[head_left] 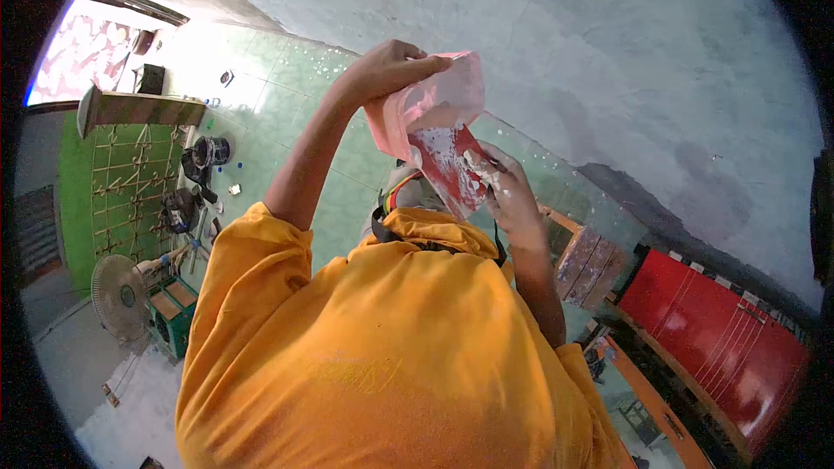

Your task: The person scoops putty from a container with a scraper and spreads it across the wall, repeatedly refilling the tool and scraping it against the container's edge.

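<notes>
My left hand point(395, 69) is closed around the upper rim of a pink plastic container point(391, 126), which is tilted in front of my chest. At the container's lower side is a flat red spreader point(456, 165) smeared with white paste. My right hand point(511, 189) is closed on the spreader's right edge, with white paste on its fingers. Part of the right hand's grip is hidden behind the spreader. Just beyond both hands stands a grey plastered wall point(556, 52) with uneven, patchy coating.
Pale green floor tiles point(326, 200) carry white splatters along the wall. To the left stand a fan point(120, 295), a green crate point(172, 313) and a dark bucket point(211, 151). On the right are a wooden stool point(592, 267) and a red panel point(717, 339).
</notes>
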`<state>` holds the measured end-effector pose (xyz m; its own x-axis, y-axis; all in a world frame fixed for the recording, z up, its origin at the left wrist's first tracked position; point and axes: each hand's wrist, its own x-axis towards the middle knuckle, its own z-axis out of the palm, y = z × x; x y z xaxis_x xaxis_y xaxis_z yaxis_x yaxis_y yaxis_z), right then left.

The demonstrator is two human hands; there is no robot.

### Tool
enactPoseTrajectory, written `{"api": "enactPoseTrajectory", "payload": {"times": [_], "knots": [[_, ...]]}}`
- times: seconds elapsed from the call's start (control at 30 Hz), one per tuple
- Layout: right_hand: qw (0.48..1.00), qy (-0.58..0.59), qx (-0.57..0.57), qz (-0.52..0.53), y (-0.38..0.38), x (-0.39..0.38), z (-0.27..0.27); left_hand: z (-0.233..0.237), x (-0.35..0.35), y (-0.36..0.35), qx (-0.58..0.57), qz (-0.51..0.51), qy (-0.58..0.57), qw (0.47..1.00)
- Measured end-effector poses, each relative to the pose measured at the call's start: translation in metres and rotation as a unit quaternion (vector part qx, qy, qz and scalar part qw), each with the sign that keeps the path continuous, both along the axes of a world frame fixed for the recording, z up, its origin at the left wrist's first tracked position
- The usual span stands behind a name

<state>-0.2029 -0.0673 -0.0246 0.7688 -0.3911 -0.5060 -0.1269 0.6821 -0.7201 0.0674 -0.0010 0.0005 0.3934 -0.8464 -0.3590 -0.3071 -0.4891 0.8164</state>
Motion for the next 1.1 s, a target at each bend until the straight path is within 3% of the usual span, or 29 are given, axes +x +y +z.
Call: {"api": "enactPoseTrajectory", "payload": {"times": [0.17,0.27,0.3,0.4,0.43,0.47,0.5,0.53,0.57,0.6,0.63,0.67,0.73,0.83,0.9,1.0,1.07,1.1], "knots": [[0.990,-0.079,0.114,0.002,-0.002,0.018,-0.023,0.004,0.019,0.023,-0.067,0.098,0.051,0.992],[0.983,-0.161,0.087,-0.023,-0.012,0.029,0.001,-0.001,0.035,0.038,-0.116,0.148,0.079,0.979],[0.976,-0.206,0.062,-0.029,-0.028,0.034,0.016,-0.010,0.042,0.038,-0.127,0.165,0.075,0.975],[0.955,-0.211,-0.071,-0.198,-0.080,0.070,0.134,-0.019,0.050,0.024,-0.172,0.191,0.194,0.947],[0.932,-0.226,-0.181,-0.217,-0.113,0.067,0.159,-0.017,0.051,0.019,-0.178,0.180,0.195,0.948],[0.899,-0.235,-0.282,-0.238,-0.138,0.064,0.185,-0.029,0.052,0.016,-0.219,0.183,0.251,0.925],[0.856,-0.231,-0.327,-0.326,-0.140,0.077,0.238,-0.009,0.043,0.018,-0.244,0.187,0.275,0.911],[0.801,-0.247,-0.454,-0.303,-0.153,0.077,0.283,0.000,0.042,0.017,-0.268,0.156,0.272,0.911],[0.725,-0.265,-0.566,-0.290,-0.165,0.076,0.327,-0.008,0.044,0.013,-0.275,0.172,0.301,0.897],[0.603,-0.239,-0.668,-0.363,-0.179,0.083,0.364,0.020,0.038,0.018,-0.279,0.153,0.319,0.893],[0.525,-0.231,-0.740,-0.351,-0.193,0.083,0.399,0.029,0.040,0.016,-0.284,0.146,0.321,0.892],[0.465,-0.153,-0.800,-0.347,-0.205,0.085,0.434,0.027,0.041,0.015,-0.286,0.140,0.323,0.891],[0.143,-0.110,-0.908,-0.378,-0.219,0.104,0.500,0.031,0.047,0.013,-0.283,0.132,0.328,0.892],[0.032,-0.023,-0.930,-0.365,-0.226,0.129,0.567,0.023,0.055,0.008,-0.287,0.122,0.334,0.889],[-0.041,0.055,-0.928,-0.366,-0.234,0.147,0.584,-0.001,0.062,0.003,-0.311,0.112,0.331,0.884],[-0.099,0.125,-0.932,-0.326,-0.255,0.165,0.569,-0.016,0.070,-0.001,-0.323,0.057,0.282,0.902],[-0.076,0.099,-0.949,-0.288,-0.256,0.169,0.526,-0.006,0.075,0.002,-0.289,0.044,0.275,0.916],[-0.095,0.117,-0.950,-0.275,-0.259,0.165,0.495,-0.010,0.076,0.002,-0.295,0.040,0.263,0.918]]}}
